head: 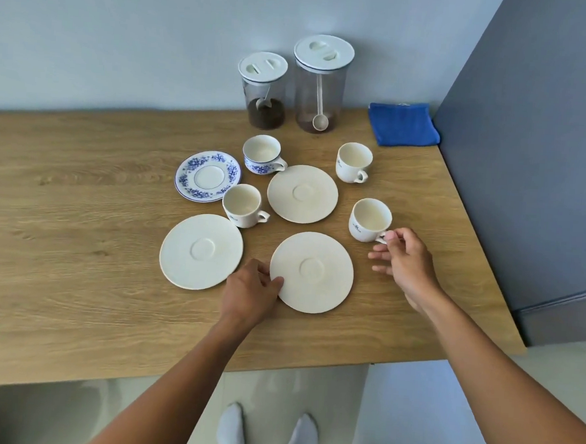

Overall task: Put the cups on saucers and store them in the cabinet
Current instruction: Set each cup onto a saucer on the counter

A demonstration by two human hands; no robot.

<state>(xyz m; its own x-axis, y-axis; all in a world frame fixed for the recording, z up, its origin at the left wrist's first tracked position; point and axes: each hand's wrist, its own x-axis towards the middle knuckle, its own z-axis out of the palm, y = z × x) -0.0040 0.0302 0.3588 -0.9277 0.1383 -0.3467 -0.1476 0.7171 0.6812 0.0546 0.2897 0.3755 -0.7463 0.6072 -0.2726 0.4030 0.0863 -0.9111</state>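
Several cups and saucers sit on a wooden table (pixel 79 208). My right hand (pixel 406 263) pinches the handle of the near-right white cup (pixel 367 219), which stands on the table. My left hand (pixel 251 288) grips the left rim of the nearest white saucer (pixel 312 272). Two more white saucers lie at the left (pixel 200 251) and in the middle (pixel 302 193). A blue-patterned saucer (pixel 208 176) lies further back left, with a blue-patterned cup (pixel 263 154) beside it. Two other white cups stand in the middle (pixel 243 205) and back right (pixel 353 162).
Two clear canisters with white lids (pixel 262 89) (pixel 320 82) stand against the back wall, each with a scoop inside. A folded blue cloth (pixel 402 124) lies at the back right corner. A grey cabinet side (pixel 528 167) borders the table's right edge.
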